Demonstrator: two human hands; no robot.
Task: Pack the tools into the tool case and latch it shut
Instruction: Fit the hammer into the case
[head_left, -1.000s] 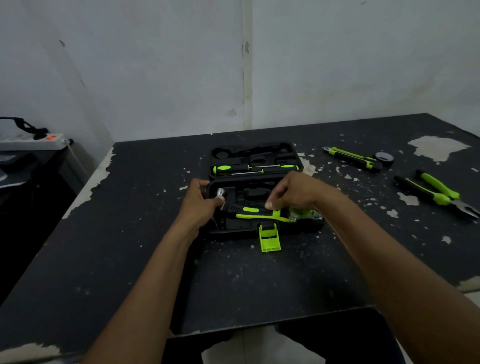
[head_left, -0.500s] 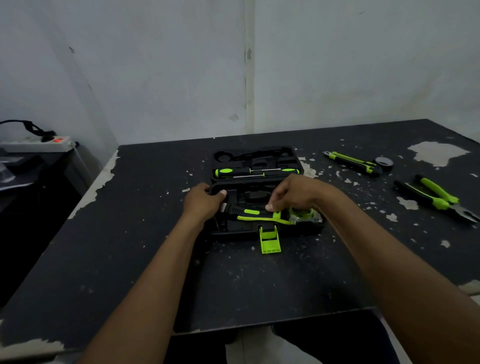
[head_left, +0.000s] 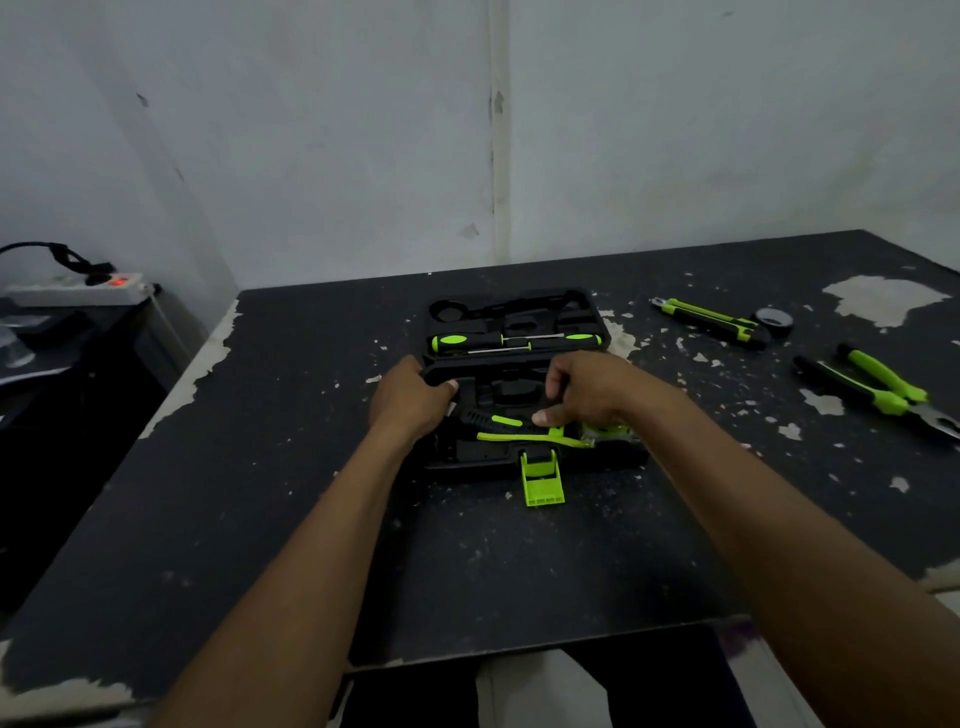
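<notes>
While the tool case (head_left: 519, 395) lies open between both hands, two screwdrivers (head_left: 514, 342) sit packed beyond the fingers. The left hand (head_left: 413, 397) grips its rim; the right hand (head_left: 584, 392) presses a green-handled tool (head_left: 524, 434) in (grip unclear). Pliers (head_left: 883, 387) and knife (head_left: 709, 319) wait rightward, with open desk (head_left: 260, 467) between.

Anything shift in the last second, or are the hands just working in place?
Barely. The left hand slid along the tool case edge, covering the tool's metal end. The right hand stays pressing the green-handled tool. Pliers, utility knife and tape roll are unmoved.
</notes>
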